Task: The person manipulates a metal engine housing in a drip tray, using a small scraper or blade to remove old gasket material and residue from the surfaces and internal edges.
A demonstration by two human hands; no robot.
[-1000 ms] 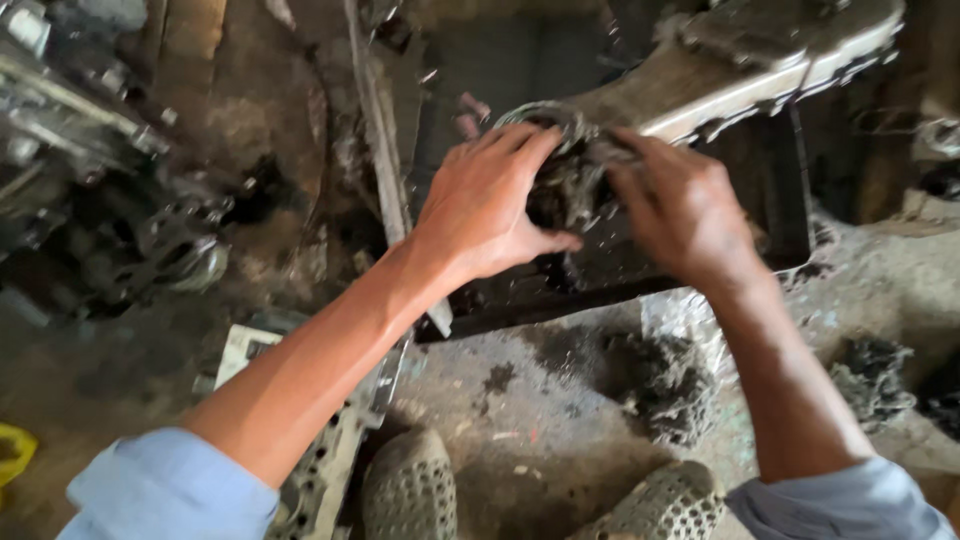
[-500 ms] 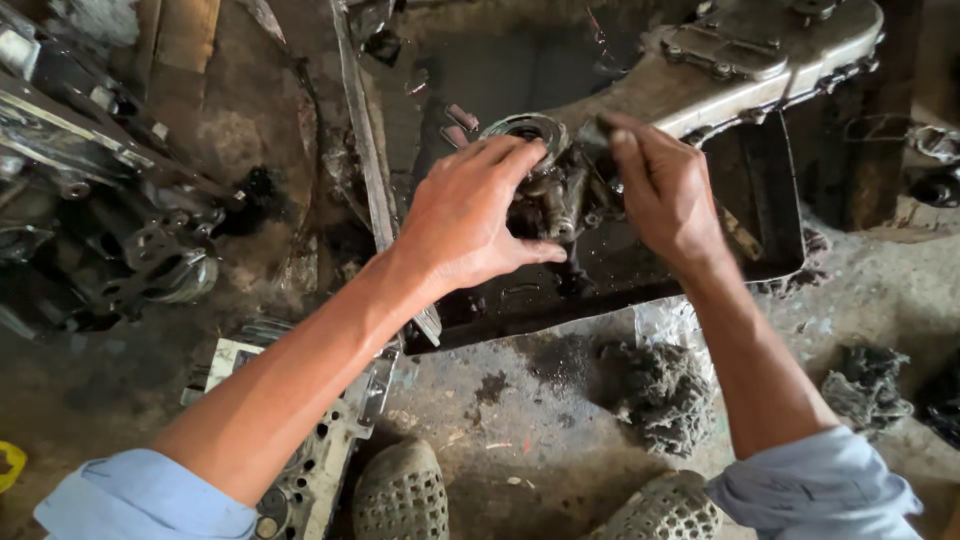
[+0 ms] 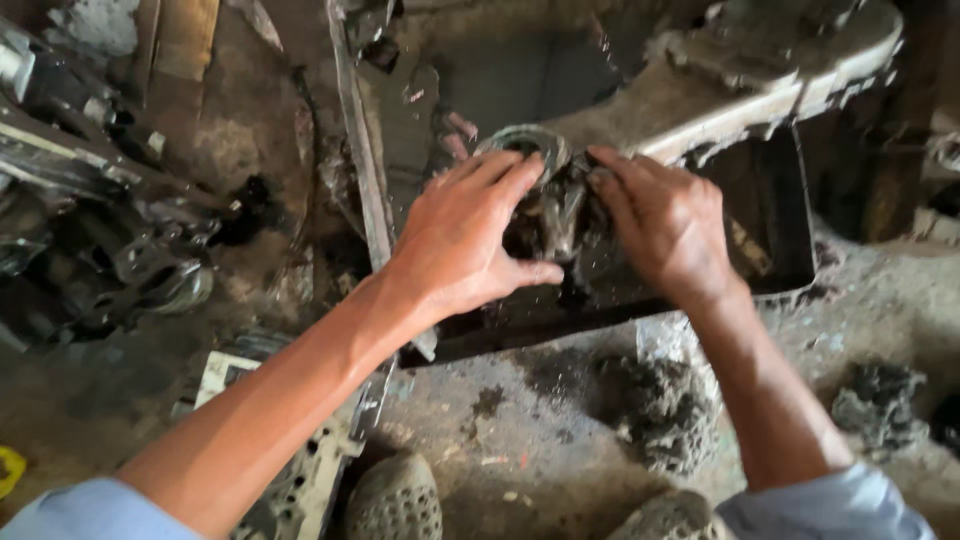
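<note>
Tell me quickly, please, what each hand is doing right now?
Left hand: fingers closed around the greasy metal part, gripping its left side.
Right hand: fingers closed on the same part from the right, above the black tray.

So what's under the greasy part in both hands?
The left hand and right hand hold the greasy part over a dark metal tray. The tray floor right below is hidden by the hands and the part.

Grimy, oily metal gear part [image 3: 548,215]
</note>
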